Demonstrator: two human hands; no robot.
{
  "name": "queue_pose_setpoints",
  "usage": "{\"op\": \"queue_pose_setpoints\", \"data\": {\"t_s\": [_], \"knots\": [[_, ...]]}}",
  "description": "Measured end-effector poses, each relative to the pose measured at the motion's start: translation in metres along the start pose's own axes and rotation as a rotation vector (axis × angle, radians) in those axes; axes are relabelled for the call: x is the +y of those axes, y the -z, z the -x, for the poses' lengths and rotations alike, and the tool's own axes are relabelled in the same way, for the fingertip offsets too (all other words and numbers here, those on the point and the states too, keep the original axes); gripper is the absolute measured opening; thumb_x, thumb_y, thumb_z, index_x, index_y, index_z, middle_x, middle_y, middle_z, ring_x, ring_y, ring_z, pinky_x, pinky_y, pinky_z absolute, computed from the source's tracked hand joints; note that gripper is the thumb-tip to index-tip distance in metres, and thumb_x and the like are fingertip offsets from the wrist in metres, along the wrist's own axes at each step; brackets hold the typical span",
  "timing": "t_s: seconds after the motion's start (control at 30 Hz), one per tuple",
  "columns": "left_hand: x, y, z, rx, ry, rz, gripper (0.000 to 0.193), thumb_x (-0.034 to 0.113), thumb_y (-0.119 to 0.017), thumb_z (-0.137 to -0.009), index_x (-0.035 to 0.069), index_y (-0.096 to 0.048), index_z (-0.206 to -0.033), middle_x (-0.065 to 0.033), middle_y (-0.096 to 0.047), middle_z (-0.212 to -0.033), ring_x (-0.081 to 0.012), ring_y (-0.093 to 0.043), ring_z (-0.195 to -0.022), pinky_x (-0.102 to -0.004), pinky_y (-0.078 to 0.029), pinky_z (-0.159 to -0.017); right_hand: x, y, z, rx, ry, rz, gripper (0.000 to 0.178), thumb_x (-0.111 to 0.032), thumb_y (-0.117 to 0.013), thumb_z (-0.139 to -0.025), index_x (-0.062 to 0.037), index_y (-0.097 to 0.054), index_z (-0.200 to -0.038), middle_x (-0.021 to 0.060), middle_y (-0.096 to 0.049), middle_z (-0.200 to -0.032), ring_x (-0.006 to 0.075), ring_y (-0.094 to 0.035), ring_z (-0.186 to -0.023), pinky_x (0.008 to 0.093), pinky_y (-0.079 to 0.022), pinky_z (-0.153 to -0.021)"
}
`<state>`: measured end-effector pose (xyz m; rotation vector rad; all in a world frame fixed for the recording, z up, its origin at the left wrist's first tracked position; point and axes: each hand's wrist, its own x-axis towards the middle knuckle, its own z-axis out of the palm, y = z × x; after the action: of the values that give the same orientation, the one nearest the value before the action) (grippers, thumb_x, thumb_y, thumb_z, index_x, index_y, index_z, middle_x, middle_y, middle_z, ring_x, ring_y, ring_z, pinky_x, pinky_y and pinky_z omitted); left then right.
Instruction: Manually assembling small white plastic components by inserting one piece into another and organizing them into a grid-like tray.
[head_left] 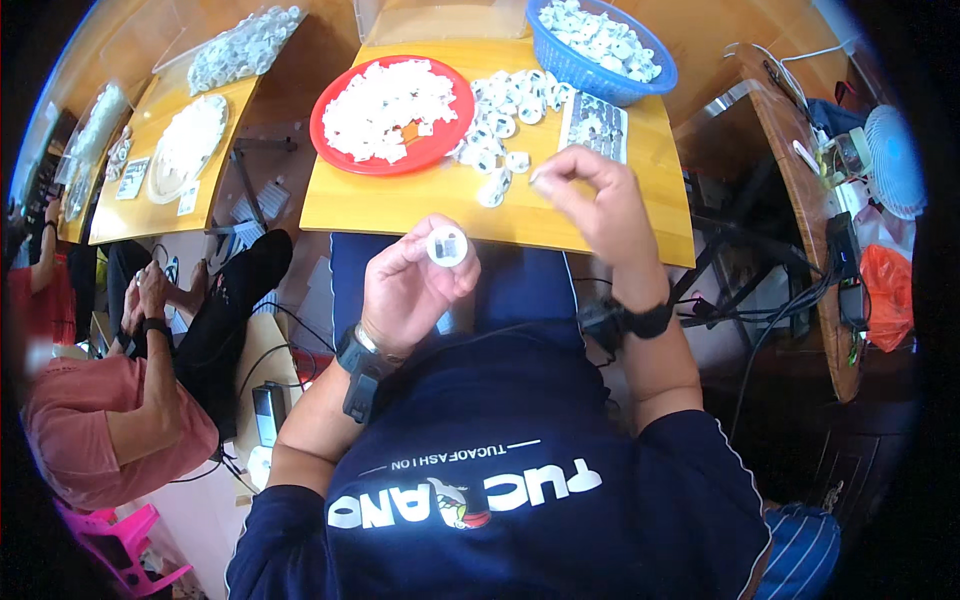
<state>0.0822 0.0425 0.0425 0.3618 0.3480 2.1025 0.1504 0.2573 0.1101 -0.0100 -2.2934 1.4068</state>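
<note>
My left hand (pixel 405 290) holds up a small round white plastic part (pixel 447 246) in front of the table edge; dark and grey patches show on its face. Above the table's near right side, my right hand (pixel 606 208) is closed in a pinch, and what sits between thumb and forefinger is too small to make out. Just left of those fingertips lie loose round white parts (pixel 492 188), spreading back in a pile. Behind the right hand is a flat pale sheet or tray (pixel 612 122) with rows of small dark grey pieces.
A red round tray (pixel 330 148) full of white pieces stands on the yellow table (pixel 345 205). At the back is a blue basket (pixel 555 62) of round parts. Leftward, a person in a pink shirt (pixel 150 420) sits by another table. Cables and a blue fan (pixel 893 165) are on the right.
</note>
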Motion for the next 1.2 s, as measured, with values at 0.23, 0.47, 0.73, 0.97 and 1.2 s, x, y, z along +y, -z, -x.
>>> {"op": "queue_pose_setpoints", "data": {"t_s": [0.23, 0.47, 0.73, 0.97, 1.2], "knots": [[-0.003, -0.003, -0.002, -0.011, 0.013, -0.04, 0.031, 0.028, -0.054, -0.088, -0.001, -0.053, -0.097, -0.0155, -0.056, -0.077, -0.0261, -0.054, -0.071, -0.0333, -0.044, -0.069, -0.008, -0.038, 0.023, -0.092, -0.031, -0.18, 0.008, -0.006, -0.067, -0.084, 0.0017, -0.064, -0.084, 0.0038, -0.066, -0.077, 0.0079, -0.062, -0.07, 0.0242, -0.05, -0.065], [-0.005, -0.005, 0.0, -0.003, 0.019, -0.105, 0.034, 0.032, -0.055, -0.088, -0.002, -0.054, -0.097, -0.0139, -0.057, -0.078, -0.0245, -0.056, -0.071, -0.0321, -0.044, -0.068, 0.001, -0.043, 0.028, -0.211, -0.254, -0.475, 0.006, -0.001, -0.066, -0.084, 0.0009, -0.065, -0.09, 0.0033, -0.066, -0.08, 0.0074, -0.063, -0.073, 0.0216, -0.051, -0.066], [-0.006, -0.004, -0.002, -0.011, 0.007, -0.127, 0.034, 0.031, -0.055, -0.089, -0.002, -0.054, -0.098, -0.0137, -0.057, -0.078, -0.0234, -0.055, -0.07, -0.0317, -0.044, -0.068, 0.011, -0.045, 0.03, -0.201, -0.283, -0.654, 0.009, 0.002, -0.066, -0.083, 0.0016, -0.065, -0.093, 0.0047, -0.067, -0.086, 0.0093, -0.064, -0.078, 0.0219, -0.052, -0.069], [-0.006, 0.0, -0.002, 0.018, 0.0, -0.153, 0.032, 0.028, -0.053, -0.092, -0.002, -0.053, -0.1, -0.0135, -0.057, -0.079, -0.0231, -0.056, -0.072, -0.0318, -0.045, -0.069, -0.011, -0.047, 0.036, -0.019, -0.257, -0.432, 0.009, 0.0, -0.068, -0.081, 0.0011, -0.065, -0.09, 0.0055, -0.067, -0.08, 0.0112, -0.064, -0.076, 0.0246, -0.052, -0.069], [-0.01, -0.001, 0.002, 0.102, 0.0, -0.222, 0.023, 0.021, -0.051, -0.095, -0.001, -0.053, -0.103, -0.011, -0.06, -0.086, -0.0196, -0.058, -0.075, -0.0305, -0.047, -0.071, -0.018, -0.05, 0.035, 0.068, 0.264, 0.119, 0.012, 0.002, -0.069, -0.073, -0.006, -0.064, -0.082, 0.0098, -0.063, -0.072, 0.0279, -0.06, -0.069, 0.0352, -0.048, -0.062]]}}
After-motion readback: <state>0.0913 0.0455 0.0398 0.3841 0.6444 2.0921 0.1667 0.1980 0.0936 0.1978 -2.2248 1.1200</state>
